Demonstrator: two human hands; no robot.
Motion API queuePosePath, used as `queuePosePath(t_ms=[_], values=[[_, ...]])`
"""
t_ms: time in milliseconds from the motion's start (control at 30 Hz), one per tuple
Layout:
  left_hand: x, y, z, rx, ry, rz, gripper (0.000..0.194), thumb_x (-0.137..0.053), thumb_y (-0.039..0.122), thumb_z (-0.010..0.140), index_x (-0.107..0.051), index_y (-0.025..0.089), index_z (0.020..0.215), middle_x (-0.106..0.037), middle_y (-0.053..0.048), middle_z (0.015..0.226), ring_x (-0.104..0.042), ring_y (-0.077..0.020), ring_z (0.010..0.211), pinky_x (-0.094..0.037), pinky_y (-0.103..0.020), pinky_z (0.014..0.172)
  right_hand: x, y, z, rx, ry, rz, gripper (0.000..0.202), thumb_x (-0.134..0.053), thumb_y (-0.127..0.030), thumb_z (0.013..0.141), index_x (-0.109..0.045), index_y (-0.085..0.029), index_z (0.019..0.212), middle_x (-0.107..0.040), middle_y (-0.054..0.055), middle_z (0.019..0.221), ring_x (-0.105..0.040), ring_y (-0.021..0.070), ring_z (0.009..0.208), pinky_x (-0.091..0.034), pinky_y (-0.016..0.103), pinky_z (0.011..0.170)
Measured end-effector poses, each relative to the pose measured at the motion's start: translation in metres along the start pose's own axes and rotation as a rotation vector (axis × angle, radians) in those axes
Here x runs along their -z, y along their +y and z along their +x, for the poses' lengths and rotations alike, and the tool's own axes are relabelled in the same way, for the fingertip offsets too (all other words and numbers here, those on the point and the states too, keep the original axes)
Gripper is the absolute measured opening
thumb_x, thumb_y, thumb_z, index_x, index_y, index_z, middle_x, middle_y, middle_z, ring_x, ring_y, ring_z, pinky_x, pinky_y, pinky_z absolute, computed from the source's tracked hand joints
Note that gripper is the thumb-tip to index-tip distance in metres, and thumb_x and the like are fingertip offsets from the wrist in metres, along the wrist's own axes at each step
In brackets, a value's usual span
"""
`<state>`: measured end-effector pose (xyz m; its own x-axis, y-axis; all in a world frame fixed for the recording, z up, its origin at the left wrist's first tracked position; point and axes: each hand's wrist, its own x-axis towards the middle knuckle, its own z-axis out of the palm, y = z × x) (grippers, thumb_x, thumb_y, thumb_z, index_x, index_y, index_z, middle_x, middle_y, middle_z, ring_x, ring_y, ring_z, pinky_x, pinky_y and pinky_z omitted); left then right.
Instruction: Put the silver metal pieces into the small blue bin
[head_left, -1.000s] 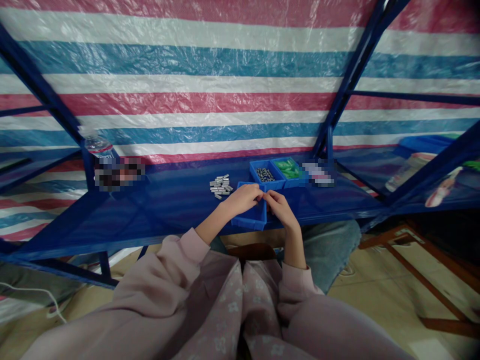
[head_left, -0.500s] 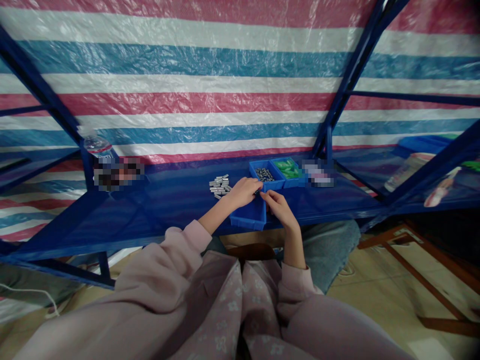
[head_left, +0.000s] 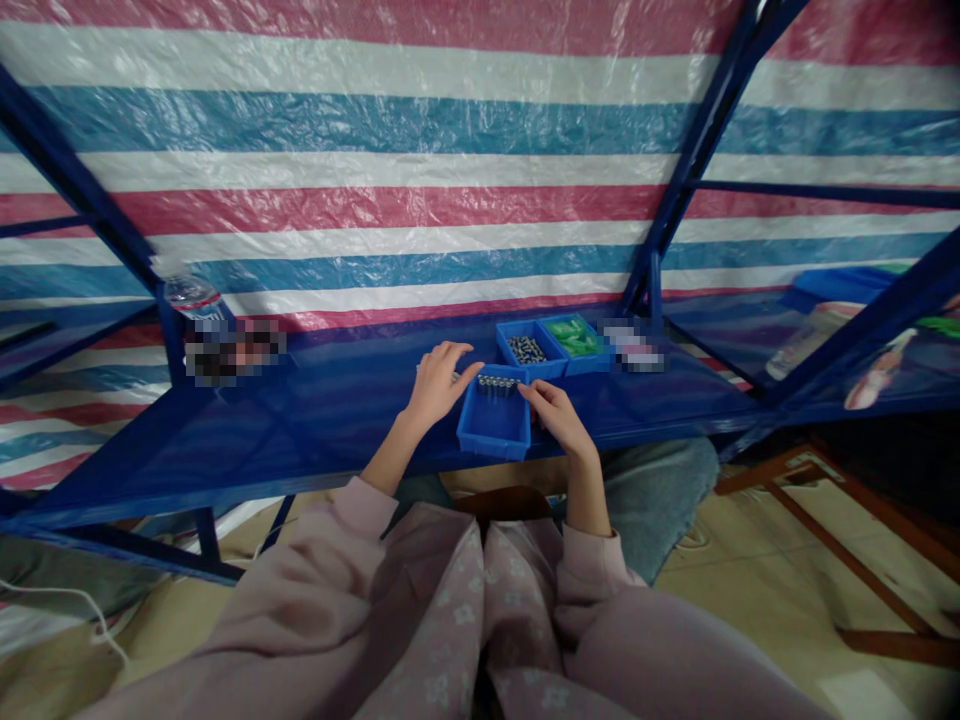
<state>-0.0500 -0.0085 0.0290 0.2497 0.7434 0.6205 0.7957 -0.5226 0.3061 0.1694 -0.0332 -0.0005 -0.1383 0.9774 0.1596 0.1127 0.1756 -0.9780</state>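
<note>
A small blue bin [head_left: 493, 446] lies at the front of the blue bench. Along its back wall stands a row of several small silver metal pieces [head_left: 498, 385], too small to identify. At the bin's back right corner, my right hand [head_left: 556, 415] is closed on the rim, with its fingertips partly hidden. My left hand [head_left: 436, 388] is just left of the bin, thumb and fingers apart, holding nothing that shows. It covers nearly all of the loose silver cylinders on the bench.
Behind are a blue bin of small metal parts [head_left: 526, 349] and a bin of green pieces [head_left: 572, 337]. A plastic bottle [head_left: 196, 300] stands at the left. Blue frame posts [head_left: 679, 200] and a striped sheet [head_left: 420, 215] rise behind the bench [head_left: 330, 425].
My left hand has moved left from the bin's back edge to over the loose cylinders, and its fingers have spread. The row inside the bin is now uncovered. My right hand has stayed.
</note>
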Motion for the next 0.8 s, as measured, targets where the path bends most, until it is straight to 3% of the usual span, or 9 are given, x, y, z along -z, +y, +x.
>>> queuePosePath(t_ms=[133, 200, 267, 367, 500, 633, 800], values=[[0.01, -0.044, -0.038, 0.316, 0.13, 0.069, 0.019, -0.05, 0.036, 0.09, -0.061, 0.02, 0.093, -0.062, -0.005, 0.085, -0.059, -0.0196, 0.085, -0.043, -0.031, 0.079, 0.0, 0.0, 0.0, 0.005, 0.006, -0.002, 0.044, -0.061, -0.056, 0.079, -0.042, -0.021, 0.06, -0.046, -0.005, 0.05, -0.041, 0.0094, 0.046, -0.03, 0.023, 0.043], [0.013, -0.052, -0.051, 0.418, 0.188, 0.119, 0.018, -0.053, 0.035, 0.088, -0.061, 0.019, 0.09, -0.059, -0.004, 0.079, -0.058, -0.0196, 0.08, -0.043, -0.031, 0.076, 0.0, 0.001, 0.0, 0.007, 0.01, 0.008, 0.044, -0.061, -0.056, 0.078, -0.042, -0.021, 0.059, -0.045, -0.005, 0.05, -0.041, 0.0091, 0.046, -0.029, 0.023, 0.043], [0.014, -0.049, -0.057, 0.401, 0.156, 0.169, 0.02, -0.057, 0.038, 0.085, -0.061, 0.02, 0.09, -0.06, -0.004, 0.081, -0.057, -0.0203, 0.083, -0.041, -0.031, 0.077, 0.0, 0.001, 0.0, 0.002, 0.007, 0.013, 0.045, -0.062, -0.056, 0.078, -0.041, -0.021, 0.059, -0.045, -0.005, 0.049, -0.041, 0.009, 0.045, -0.029, 0.023, 0.043], [0.012, -0.033, -0.056, 0.287, 0.015, 0.239, 0.025, -0.06, 0.044, 0.083, -0.062, 0.022, 0.094, -0.062, -0.005, 0.092, -0.056, -0.0227, 0.094, -0.039, -0.033, 0.081, 0.0, 0.001, 0.0, -0.01, 0.004, 0.01, 0.044, -0.062, -0.056, 0.078, -0.041, -0.021, 0.059, -0.045, -0.005, 0.049, -0.041, 0.0089, 0.045, -0.028, 0.022, 0.042], [0.009, -0.02, -0.054, 0.25, -0.105, 0.306, 0.023, -0.056, 0.04, 0.086, -0.061, 0.022, 0.098, -0.063, -0.007, 0.1, -0.056, -0.0244, 0.098, -0.037, -0.036, 0.083, 0.0, 0.001, -0.001, -0.01, 0.0, 0.007, 0.044, -0.061, -0.055, 0.079, -0.041, -0.021, 0.06, -0.045, -0.005, 0.05, -0.04, 0.0089, 0.044, -0.028, 0.022, 0.042], [0.011, -0.021, -0.056, 0.312, -0.137, 0.323, 0.02, -0.053, 0.037, 0.088, -0.06, 0.021, 0.098, -0.063, -0.007, 0.099, -0.057, -0.0243, 0.097, -0.038, -0.035, 0.081, 0.0, 0.003, 0.0, -0.005, 0.001, 0.012, 0.043, -0.061, -0.055, 0.079, -0.041, -0.021, 0.061, -0.045, -0.005, 0.05, -0.041, 0.009, 0.045, -0.028, 0.022, 0.042], [0.01, -0.022, -0.057, 0.381, -0.111, 0.382, 0.034, -0.045, 0.048, 0.091, -0.057, 0.018, 0.101, -0.064, -0.01, 0.099, -0.057, -0.0271, 0.097, -0.039, -0.036, 0.079, 0.0, 0.003, 0.001, 0.008, 0.003, 0.013, 0.044, -0.062, -0.055, 0.078, -0.041, -0.021, 0.06, -0.044, -0.005, 0.05, -0.04, 0.009, 0.045, -0.028, 0.022, 0.042]])
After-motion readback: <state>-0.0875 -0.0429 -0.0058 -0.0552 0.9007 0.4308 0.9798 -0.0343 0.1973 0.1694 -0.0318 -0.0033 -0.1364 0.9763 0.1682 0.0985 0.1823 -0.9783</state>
